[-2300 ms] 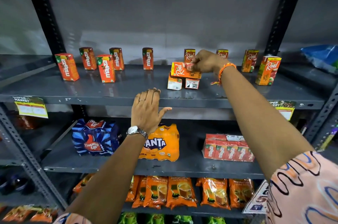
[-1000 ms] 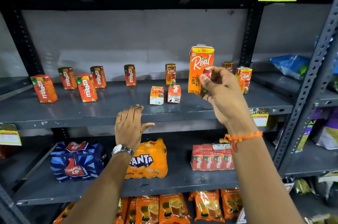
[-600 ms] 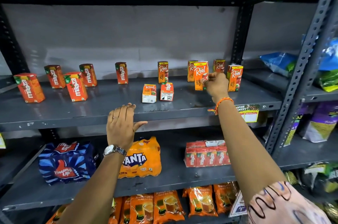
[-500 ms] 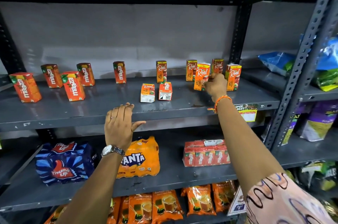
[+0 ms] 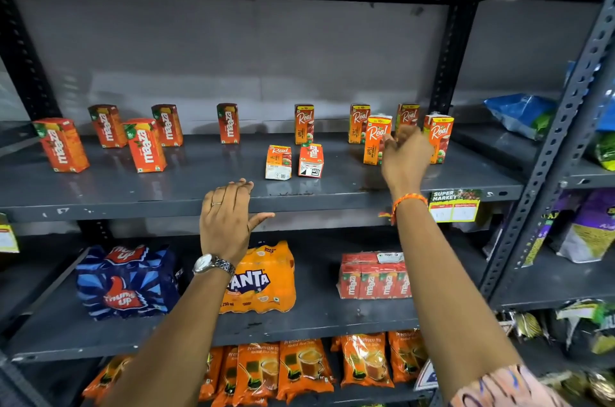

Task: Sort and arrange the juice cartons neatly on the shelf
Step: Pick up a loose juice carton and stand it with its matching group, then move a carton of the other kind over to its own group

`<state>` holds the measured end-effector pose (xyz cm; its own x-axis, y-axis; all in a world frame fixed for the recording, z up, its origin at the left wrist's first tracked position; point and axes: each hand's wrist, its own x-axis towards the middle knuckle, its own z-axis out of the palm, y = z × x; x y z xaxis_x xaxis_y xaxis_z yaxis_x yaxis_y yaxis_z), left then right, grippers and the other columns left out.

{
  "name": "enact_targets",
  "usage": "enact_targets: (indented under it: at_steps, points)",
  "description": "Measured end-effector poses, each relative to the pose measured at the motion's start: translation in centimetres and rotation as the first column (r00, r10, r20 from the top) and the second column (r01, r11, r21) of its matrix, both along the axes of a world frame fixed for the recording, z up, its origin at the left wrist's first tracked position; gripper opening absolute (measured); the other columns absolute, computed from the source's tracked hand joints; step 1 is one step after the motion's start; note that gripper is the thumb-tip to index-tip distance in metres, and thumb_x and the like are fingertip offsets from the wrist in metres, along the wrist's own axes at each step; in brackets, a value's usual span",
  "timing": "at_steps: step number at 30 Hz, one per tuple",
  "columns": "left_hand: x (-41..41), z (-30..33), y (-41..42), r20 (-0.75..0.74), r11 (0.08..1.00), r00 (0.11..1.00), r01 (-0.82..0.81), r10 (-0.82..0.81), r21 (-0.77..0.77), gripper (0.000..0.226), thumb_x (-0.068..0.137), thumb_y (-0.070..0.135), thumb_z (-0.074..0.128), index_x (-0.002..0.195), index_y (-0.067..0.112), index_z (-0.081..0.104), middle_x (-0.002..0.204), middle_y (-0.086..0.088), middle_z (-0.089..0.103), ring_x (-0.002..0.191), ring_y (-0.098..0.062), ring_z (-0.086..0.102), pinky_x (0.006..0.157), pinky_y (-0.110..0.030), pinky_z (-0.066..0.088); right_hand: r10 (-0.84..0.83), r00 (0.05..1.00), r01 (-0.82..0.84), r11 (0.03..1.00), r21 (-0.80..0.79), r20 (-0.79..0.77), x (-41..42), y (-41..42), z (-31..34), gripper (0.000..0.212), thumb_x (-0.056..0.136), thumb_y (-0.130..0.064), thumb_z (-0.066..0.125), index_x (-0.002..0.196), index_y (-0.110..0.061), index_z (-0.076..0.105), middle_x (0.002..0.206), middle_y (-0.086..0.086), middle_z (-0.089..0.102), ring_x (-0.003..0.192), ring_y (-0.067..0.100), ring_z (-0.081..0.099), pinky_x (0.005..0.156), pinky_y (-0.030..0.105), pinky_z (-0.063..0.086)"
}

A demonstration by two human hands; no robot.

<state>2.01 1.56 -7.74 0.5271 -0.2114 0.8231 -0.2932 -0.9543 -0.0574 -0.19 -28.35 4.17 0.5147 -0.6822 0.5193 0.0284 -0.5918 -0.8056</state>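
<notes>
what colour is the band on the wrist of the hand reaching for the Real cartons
Orange: a thread-like band on the right hand's wrist, clearest in the head view.

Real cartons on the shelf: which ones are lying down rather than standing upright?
The two Real cartons side by side at the shelf's front centre, ends facing out; the others stand upright.

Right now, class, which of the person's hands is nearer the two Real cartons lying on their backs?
Left. The left hand rests on the shelf edge just below the lying cartons; the right hand is off to their right among upright Real cartons.
</notes>
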Motion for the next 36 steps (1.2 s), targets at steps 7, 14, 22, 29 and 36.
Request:
enact_targets:
  at_steps: [7,14,22,29,36]
  points:
    - [-0.4,0.3,-0.1,0.019,1.000,1.000,-0.021,0.021,0.015,0.068,0.085,0.066,0.051,0.122,0.010,0.059,0.117,-0.009,0.067,0.108,-0.029,0.062,0.097,-0.042,0.043,0.175,0.966,-0.206,0.966,-0.155,-0.191,-0.4,8.1,-0.5,0.049,0.088,-0.053,0.059,0.076,-0.006,0.065,0.068,0.008,0.065,0.058,0.021,0.059,0.047,0.019,0.033]
    - [-0.5,0.5,0.0,0.010,0.999,1.000,-0.024,0.024,0.029,0.068,0.088,0.067,0.047,0.123,0.011,0.059,0.116,-0.008,0.066,0.107,-0.028,0.062,0.096,-0.042,0.045,0.130,0.871,-0.237,0.956,-0.173,-0.474,0.1,11.0,0.4,0.055,0.080,-0.056,0.066,0.108,-0.008,0.062,0.115,0.014,0.067,0.107,0.036,0.065,0.082,0.041,0.051]
    - [-0.2,0.2,0.3,0.038,0.999,0.999,-0.007,0.006,0.040,0.074,0.091,0.069,0.030,0.125,0.011,0.058,0.118,-0.008,0.066,0.108,-0.028,0.062,0.096,-0.042,0.045,0.279,0.893,-0.279,0.959,0.052,-0.354,1.4,11.3,0.9,0.031,0.073,-0.039,0.070,0.068,-0.010,0.060,0.082,0.011,0.071,0.082,0.031,0.072,0.067,0.033,0.052]
    - [0.3,-0.1,0.5,0.094,0.999,0.995,0.020,-0.024,0.038,0.070,0.088,0.070,0.044,0.121,0.010,0.062,0.115,-0.008,0.068,0.104,-0.028,0.064,0.093,-0.041,0.047,0.468,0.883,-0.381,0.755,0.534,-0.032,1.5,9.7,0.8,0.022,0.081,-0.012,0.070,0.081,-0.011,0.049,0.097,0.013,0.066,0.085,0.028,0.072,0.071,0.044,0.063]
    - [0.5,-0.2,0.5,0.106,0.999,0.994,-0.002,-0.002,0.038,0.070,0.084,0.070,0.050,0.120,0.012,0.062,0.113,-0.007,0.068,0.102,-0.026,0.065,0.093,-0.040,0.048,0.587,0.776,-0.582,0.526,0.621,0.230,-2.6,10.6,2.0,0.023,0.089,-0.002,0.065,0.110,0.007,0.059,0.108,0.016,0.070,0.089,0.023,0.072,0.071,0.029,0.063]
